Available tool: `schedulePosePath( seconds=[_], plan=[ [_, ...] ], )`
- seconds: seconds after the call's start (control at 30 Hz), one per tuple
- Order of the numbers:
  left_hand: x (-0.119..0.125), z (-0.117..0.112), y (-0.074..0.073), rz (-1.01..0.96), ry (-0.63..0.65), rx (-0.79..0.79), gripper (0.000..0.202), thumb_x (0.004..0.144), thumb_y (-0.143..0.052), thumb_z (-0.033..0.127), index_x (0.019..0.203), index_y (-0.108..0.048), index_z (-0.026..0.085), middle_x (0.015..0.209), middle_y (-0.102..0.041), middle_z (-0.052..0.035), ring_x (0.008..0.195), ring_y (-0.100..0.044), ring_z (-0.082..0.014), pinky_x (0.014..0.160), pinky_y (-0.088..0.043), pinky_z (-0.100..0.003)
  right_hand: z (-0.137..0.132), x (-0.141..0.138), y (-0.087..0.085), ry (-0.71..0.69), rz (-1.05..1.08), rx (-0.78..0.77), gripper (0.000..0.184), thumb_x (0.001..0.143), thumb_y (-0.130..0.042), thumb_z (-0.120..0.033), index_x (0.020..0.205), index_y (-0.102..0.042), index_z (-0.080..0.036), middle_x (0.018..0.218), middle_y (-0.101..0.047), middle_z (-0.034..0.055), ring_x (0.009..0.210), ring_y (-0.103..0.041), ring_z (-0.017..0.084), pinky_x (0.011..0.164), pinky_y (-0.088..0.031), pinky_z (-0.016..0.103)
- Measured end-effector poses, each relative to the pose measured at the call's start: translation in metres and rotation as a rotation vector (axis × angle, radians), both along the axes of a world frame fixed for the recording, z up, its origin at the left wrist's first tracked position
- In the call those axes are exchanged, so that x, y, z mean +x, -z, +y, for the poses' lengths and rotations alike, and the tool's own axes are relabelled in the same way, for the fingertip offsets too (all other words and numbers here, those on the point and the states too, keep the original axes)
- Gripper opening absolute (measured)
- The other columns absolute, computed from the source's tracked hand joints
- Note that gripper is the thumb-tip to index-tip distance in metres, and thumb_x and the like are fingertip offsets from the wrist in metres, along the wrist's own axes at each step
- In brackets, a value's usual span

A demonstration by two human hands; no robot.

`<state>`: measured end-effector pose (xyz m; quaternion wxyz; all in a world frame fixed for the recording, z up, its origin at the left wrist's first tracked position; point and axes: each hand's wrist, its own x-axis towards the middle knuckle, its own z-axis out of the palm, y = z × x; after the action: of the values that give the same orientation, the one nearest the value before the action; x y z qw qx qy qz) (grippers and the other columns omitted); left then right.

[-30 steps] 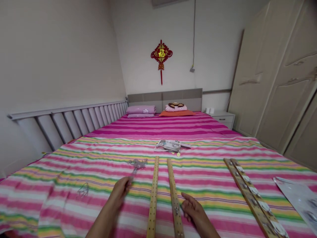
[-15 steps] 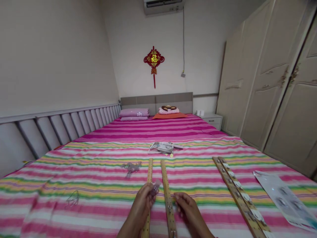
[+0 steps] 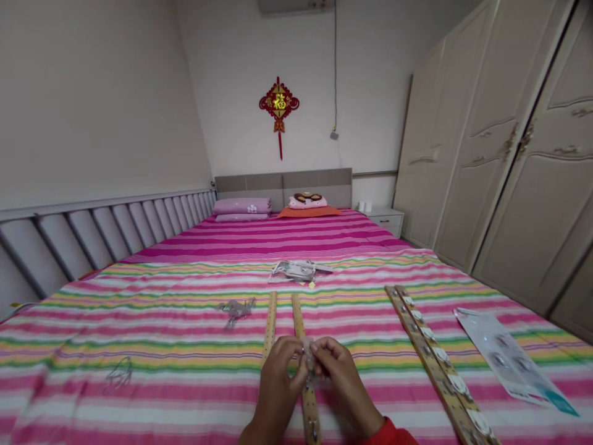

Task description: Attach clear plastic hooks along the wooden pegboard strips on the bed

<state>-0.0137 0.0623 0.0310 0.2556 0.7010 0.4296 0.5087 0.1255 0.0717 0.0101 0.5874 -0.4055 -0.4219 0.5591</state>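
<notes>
My left hand and my right hand meet over two wooden strips with rows of holes that lie lengthwise on the striped bedspread. Both hands pinch a small clear plastic packet between their fingertips, just above the right strip. A red sleeve shows at my right wrist. A heap of small clear packets lies left of the strips.
Another pair of wooden strips fitted with round metal pieces lies to the right, beside a flat plastic bag. A pile of opened packaging sits further up the bed. A lone clear packet lies left. Wardrobes stand right.
My left hand picked a clear packet from the heap on the left and brought it over the strips. My right hand rose to meet it. Both now pinch the packet.
</notes>
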Motion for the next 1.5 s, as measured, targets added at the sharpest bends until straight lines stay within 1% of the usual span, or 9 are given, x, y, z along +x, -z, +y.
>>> schedulePosePath(
  seconds=[0.3,0.4,0.5,0.63,0.83,1.1,1.2,1.33,1.5],
  plan=[
    [0.002,-0.004,0.009,0.044,0.035,-0.001,0.011,0.071,-0.058,0.017,0.074,-0.066,0.024,0.099,-0.06,-0.0082,0.101,-0.057,-0.0235,0.09,-0.045,-0.035,-0.001,0.001,-0.007,-0.005,-0.033,0.004,0.042,0.057,-0.076,-0.056,0.06,-0.057,-0.019,0.038,-0.05,-0.0061,0.035,-0.04,0.008,0.04,-0.029,0.022],
    [0.001,-0.002,0.012,-0.038,0.015,-0.075,0.01,0.069,-0.057,0.016,0.071,-0.065,0.022,0.102,-0.06,-0.0088,0.102,-0.057,-0.0234,0.085,-0.047,-0.033,0.001,0.003,-0.004,0.027,-0.036,0.006,0.043,0.055,-0.077,-0.057,0.061,-0.059,-0.018,0.039,-0.053,-0.0048,0.036,-0.042,0.009,0.04,-0.032,0.022],
    [0.0,0.004,0.017,-0.209,0.011,-0.242,0.009,0.068,-0.057,0.022,0.074,-0.064,0.021,0.095,-0.063,-0.0077,0.09,-0.06,-0.0214,0.075,-0.049,-0.03,0.005,0.007,0.0,0.05,-0.044,0.006,0.045,0.055,-0.077,-0.058,0.062,-0.06,-0.017,0.04,-0.054,-0.0038,0.037,-0.045,0.01,0.04,-0.034,0.022],
    [-0.001,0.016,0.028,-0.358,0.05,-0.462,0.022,0.068,-0.063,0.036,0.08,-0.064,0.018,0.072,-0.065,-0.0025,0.069,-0.06,-0.0168,0.066,-0.046,-0.027,0.008,0.009,0.004,0.064,-0.051,-0.004,0.048,0.052,-0.077,-0.061,0.063,-0.061,-0.017,0.042,-0.055,-0.0032,0.038,-0.046,0.01,0.038,-0.033,0.021],
    [0.003,0.031,0.046,-0.431,0.037,-0.563,0.033,0.06,-0.07,0.045,0.073,-0.065,0.016,0.062,-0.063,-0.0008,0.054,-0.055,-0.0121,0.052,-0.039,-0.022,0.011,0.008,0.007,0.066,-0.065,-0.01,0.047,0.053,-0.077,-0.06,0.063,-0.061,-0.017,0.043,-0.055,-0.0032,0.038,-0.046,0.01,0.037,-0.032,0.021],
    [0.004,0.061,0.018,-0.308,0.064,-0.526,0.024,0.057,-0.07,0.035,0.068,-0.065,0.014,0.058,-0.063,-0.0005,0.058,-0.057,-0.0133,0.058,-0.043,-0.025,0.035,0.015,-0.002,0.072,-0.084,-0.028,0.041,0.053,-0.076,-0.055,0.061,-0.059,-0.018,0.041,-0.052,-0.0061,0.036,-0.043,0.009,0.038,-0.033,0.022],
    [0.005,0.07,0.02,-0.241,0.009,-0.542,0.015,0.059,-0.066,0.028,0.066,-0.064,0.015,0.058,-0.063,0.0003,0.059,-0.058,-0.014,0.059,-0.045,-0.025,0.046,0.014,0.006,0.084,-0.122,-0.039,0.035,0.057,-0.073,-0.05,0.061,-0.059,-0.018,0.043,-0.053,-0.0058,0.039,-0.045,0.009,0.04,-0.034,0.022],
    [0.007,0.071,0.037,-0.155,-0.062,-0.612,0.004,0.061,-0.06,0.02,0.061,-0.059,0.016,0.057,-0.062,0.0009,0.06,-0.059,-0.0142,0.06,-0.045,-0.024,0.054,0.011,0.028,0.066,-0.151,-0.083,0.031,0.057,-0.072,-0.046,0.057,-0.058,-0.018,0.039,-0.05,-0.0065,0.036,-0.04,0.008,0.04,-0.031,0.022],
    [0.007,0.072,0.056,-0.095,-0.136,-0.651,0.002,0.061,-0.057,0.017,0.062,-0.056,0.017,0.059,-0.061,0.0017,0.063,-0.06,-0.014,0.062,-0.044,-0.023,0.062,0.007,0.049,0.057,-0.178,-0.09,0.032,0.053,-0.072,-0.045,0.049,-0.053,-0.019,0.039,-0.047,-0.0065,0.039,-0.038,0.007,0.039,-0.028,0.021]
  ],
)
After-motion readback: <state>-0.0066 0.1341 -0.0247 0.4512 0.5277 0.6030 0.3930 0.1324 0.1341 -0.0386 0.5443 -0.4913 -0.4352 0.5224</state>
